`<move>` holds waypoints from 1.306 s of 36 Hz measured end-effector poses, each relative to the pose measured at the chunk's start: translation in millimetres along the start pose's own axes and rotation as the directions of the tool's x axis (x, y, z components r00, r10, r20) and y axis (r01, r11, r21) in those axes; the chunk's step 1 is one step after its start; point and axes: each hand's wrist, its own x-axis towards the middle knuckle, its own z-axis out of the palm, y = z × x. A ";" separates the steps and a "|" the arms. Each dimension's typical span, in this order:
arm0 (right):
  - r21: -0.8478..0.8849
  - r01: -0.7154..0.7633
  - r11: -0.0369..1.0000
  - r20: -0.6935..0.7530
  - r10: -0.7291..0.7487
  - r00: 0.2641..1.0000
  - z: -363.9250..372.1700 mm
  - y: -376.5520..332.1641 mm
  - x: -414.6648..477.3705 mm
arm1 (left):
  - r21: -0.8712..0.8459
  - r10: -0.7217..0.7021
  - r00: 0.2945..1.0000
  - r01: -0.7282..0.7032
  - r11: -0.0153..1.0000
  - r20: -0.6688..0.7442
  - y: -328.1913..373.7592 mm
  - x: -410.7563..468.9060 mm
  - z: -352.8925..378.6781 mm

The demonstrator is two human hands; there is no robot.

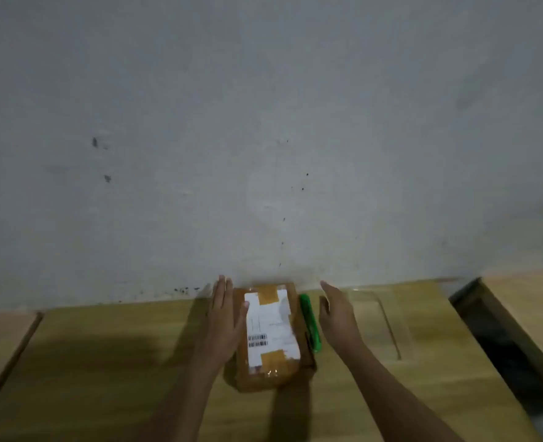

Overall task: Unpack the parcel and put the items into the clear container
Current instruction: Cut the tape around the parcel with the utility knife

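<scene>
Presently, a brown cardboard parcel (271, 336) lies flat on a light wooden table (104, 362), its far end close to the foot of a grey, marked wall (263, 122). The parcel is sealed: brown tape crosses a white shipping label (271, 327) at the far and near ends, and two barcodes show on the label's left side.

The left hand (227, 317) lies flat and spread along the parcel's left edge, fingers extended toward the wall, thumb resting on the top face at the label's corner. It grips nothing; it merely bears against the side of the box.

The right hand (335, 314) is held apart from the parcel on the right, palm turned inward, fingers loosely extended, empty. It appears to hover just above the table, though the dim light makes contact hard to judge.

Between the parcel and the right hand lies a green utility knife (311, 323), lengthwise beside the parcel's right edge, touched by neither hand.

To the right of the right hand sits the clear container (388, 317), a shallow transparent tray on the table; its outline is faint and its contents cannot be made out.

A dark gap (499, 342) separates this table from another wooden surface (531, 301) at far right.
</scene>
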 end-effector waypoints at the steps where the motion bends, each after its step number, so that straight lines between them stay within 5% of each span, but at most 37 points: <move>1: -0.010 -0.047 0.999 0.003 0.048 0.999 5.4 7.6 1.0 | -0.043 -0.039 0.998 0.041 0.998 0.043 -2.8 0.8 8.2; 6: -0.031 -0.181 0.983 0.075 0.183 0.980 32.1 37.7 1.1 | -0.296 -0.145 0.978 0.183 0.937 0.147 -12.9 2.6 48.2; 15: -0.087 -0.194 0.977 0.103 0.202 0.974 51.4 59.4 13.2 | -0.516 -0.212 0.965 0.260 0.816 0.153 -18.3 -0.9 71.8; 24: -0.054 -0.286 0.957 0.009 0.287 0.958 49.3 64.9 13.3 | -0.538 -0.198 0.968 0.250 0.805 0.153 -22.3 -0.7 76.2; 33: 0.333 -0.209 0.919 -0.063 0.243 0.968 31.7 26.1 3.8 | -0.544 -0.196 0.974 0.226 0.808 0.114 -24.1 0.3 81.1; 40: 0.179 -0.064 0.982 -0.070 0.077 0.995 51.1 16.3 -11.4 | -0.580 -0.189 0.974 0.227 0.782 0.126 -28.8 1.9 84.3; 47: 0.163 -0.128 0.978 -0.010 0.131 0.991 61.9 16.6 -10.5 | -0.613 -0.168 0.978 0.207 0.762 0.121 -36.4 4.5 89.5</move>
